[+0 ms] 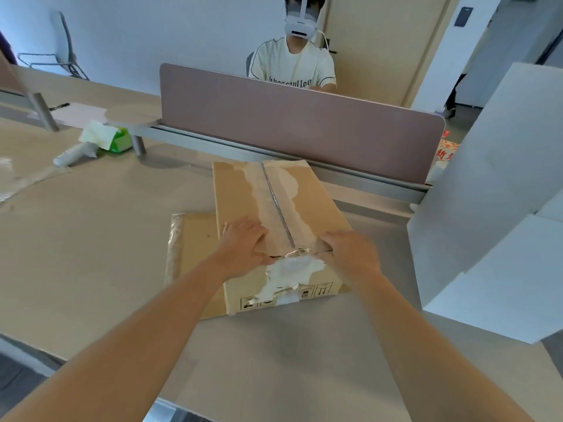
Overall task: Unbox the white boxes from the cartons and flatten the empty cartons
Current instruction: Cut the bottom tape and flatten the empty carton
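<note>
carton (274, 214) mid-desk (91, 239), atop flattened carton (195, 236) | left hand (243, 248), right hand (350, 254) gripping flap edges at near end, either side of seam, to pry flaps apart (tape torn there) | white boxes (502, 208) stacked right

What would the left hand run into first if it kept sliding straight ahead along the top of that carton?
The left hand points up the carton top, so it would probably cross bare cardboard to the far edge, then meet the grey rail under the divider panel. Depth is hard to judge.
</note>
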